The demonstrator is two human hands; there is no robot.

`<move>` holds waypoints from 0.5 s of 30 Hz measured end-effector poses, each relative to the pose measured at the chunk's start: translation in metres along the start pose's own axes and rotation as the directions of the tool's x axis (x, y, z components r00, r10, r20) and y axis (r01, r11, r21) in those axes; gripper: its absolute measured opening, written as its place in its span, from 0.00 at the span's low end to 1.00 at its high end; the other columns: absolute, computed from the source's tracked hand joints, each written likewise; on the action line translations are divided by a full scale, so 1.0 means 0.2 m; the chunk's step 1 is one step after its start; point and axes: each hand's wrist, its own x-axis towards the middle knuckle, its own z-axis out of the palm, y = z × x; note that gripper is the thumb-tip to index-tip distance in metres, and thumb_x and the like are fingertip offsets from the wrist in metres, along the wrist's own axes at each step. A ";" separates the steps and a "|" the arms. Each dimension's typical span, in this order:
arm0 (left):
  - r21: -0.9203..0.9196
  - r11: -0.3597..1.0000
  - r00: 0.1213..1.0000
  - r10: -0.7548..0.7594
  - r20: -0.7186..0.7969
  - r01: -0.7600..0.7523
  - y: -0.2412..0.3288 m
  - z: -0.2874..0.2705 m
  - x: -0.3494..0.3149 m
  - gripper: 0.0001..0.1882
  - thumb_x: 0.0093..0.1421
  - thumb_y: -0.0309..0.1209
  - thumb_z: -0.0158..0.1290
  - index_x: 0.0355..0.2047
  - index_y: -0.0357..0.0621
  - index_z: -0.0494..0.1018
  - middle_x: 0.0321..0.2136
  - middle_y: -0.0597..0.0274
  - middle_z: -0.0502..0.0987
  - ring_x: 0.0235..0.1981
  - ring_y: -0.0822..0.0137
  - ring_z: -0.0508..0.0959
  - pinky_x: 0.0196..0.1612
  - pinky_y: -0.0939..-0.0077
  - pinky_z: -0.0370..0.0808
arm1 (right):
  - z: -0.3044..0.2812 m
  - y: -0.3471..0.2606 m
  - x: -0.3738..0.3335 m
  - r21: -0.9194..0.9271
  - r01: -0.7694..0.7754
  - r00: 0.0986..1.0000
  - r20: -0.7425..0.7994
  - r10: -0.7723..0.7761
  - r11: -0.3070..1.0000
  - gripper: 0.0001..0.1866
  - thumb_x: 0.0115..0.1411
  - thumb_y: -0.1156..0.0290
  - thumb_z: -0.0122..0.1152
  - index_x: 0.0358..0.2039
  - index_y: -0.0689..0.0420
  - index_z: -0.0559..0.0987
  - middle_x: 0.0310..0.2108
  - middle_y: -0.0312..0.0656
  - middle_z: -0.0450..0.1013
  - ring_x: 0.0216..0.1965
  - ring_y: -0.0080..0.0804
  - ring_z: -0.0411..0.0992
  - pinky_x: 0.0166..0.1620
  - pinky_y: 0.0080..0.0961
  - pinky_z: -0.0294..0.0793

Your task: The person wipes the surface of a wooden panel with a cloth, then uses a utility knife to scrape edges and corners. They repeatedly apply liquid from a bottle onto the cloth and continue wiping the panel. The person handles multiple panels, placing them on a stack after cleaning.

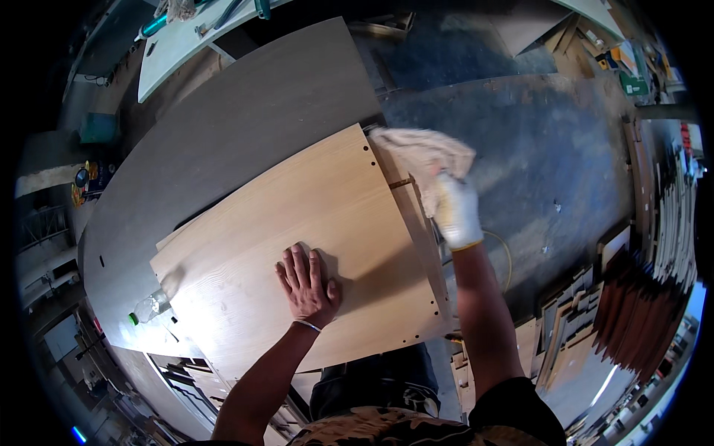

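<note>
A light wood-grain panel (282,223) with dark drilled holes near its right corners lies in front of me, on top of other boards that show along its edges. My bare left hand (306,288) rests flat on the panel, fingers stretched out. Past the panel's right edge, my right hand (455,211) wears a white glove with a yellow cuff and grips a pale, bunched cloth (428,151). The cloth and glove are smeared by motion. One end of the cloth hangs close to the panel's far right corner; whether they touch I cannot tell.
The panel lies on a large grey tabletop (245,111). A clear bottle with a green cap (152,306) lies at its left. A white bench (178,61) stands at the far left. Stacked boards (643,316) lean at the right, beside the concrete floor (550,163).
</note>
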 end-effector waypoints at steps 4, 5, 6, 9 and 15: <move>-0.042 0.999 0.999 0.016 0.030 -0.015 0.02 -0.02 0.00 0.44 0.61 0.42 0.49 0.75 0.43 0.48 0.75 0.32 0.45 0.75 0.28 0.43 0.71 0.23 0.37 | -0.28 0.01 0.07 0.036 0.007 0.979 -0.204 0.000 0.999 0.18 0.71 0.75 0.55 0.61 0.63 0.73 0.47 0.38 0.76 0.46 0.26 0.77 0.46 0.23 0.81; -0.048 0.999 0.999 0.016 0.044 -0.014 0.01 -0.02 -0.01 0.44 0.61 0.41 0.49 0.75 0.43 0.48 0.75 0.31 0.45 0.75 0.27 0.44 0.71 0.23 0.37 | -0.20 0.01 0.08 -0.192 0.014 0.994 -0.107 -0.035 0.981 0.21 0.69 0.74 0.58 0.62 0.60 0.73 0.52 0.40 0.74 0.52 0.30 0.74 0.52 0.28 0.76; -0.051 0.998 0.999 0.023 0.046 -0.021 0.01 -0.01 -0.01 0.45 0.61 0.41 0.49 0.76 0.43 0.47 0.75 0.31 0.45 0.75 0.27 0.44 0.71 0.22 0.37 | -0.11 0.03 0.08 -0.492 0.123 0.989 0.136 -0.064 0.862 0.25 0.67 0.73 0.60 0.64 0.57 0.72 0.58 0.42 0.71 0.58 0.34 0.72 0.59 0.34 0.71; -0.061 0.997 0.997 0.054 0.052 -0.051 0.00 -0.01 -0.01 0.44 0.61 0.41 0.49 0.75 0.41 0.48 0.74 0.30 0.45 0.75 0.26 0.43 0.71 0.22 0.37 | 0.09 0.18 0.13 -0.744 0.668 0.719 0.655 -0.232 -0.029 0.28 0.63 0.66 0.63 0.65 0.49 0.74 0.69 0.46 0.65 0.70 0.49 0.63 0.75 0.48 0.52; -0.057 0.997 0.997 0.055 0.060 -0.052 -0.01 0.00 -0.02 0.43 0.61 0.42 0.47 0.73 0.37 0.51 0.73 0.27 0.46 0.74 0.25 0.44 0.70 0.21 0.37 | 0.21 0.21 0.42 -0.780 0.622 0.759 0.623 -0.191 -0.072 0.31 0.62 0.66 0.63 0.66 0.51 0.71 0.69 0.48 0.66 0.71 0.52 0.60 0.75 0.52 0.51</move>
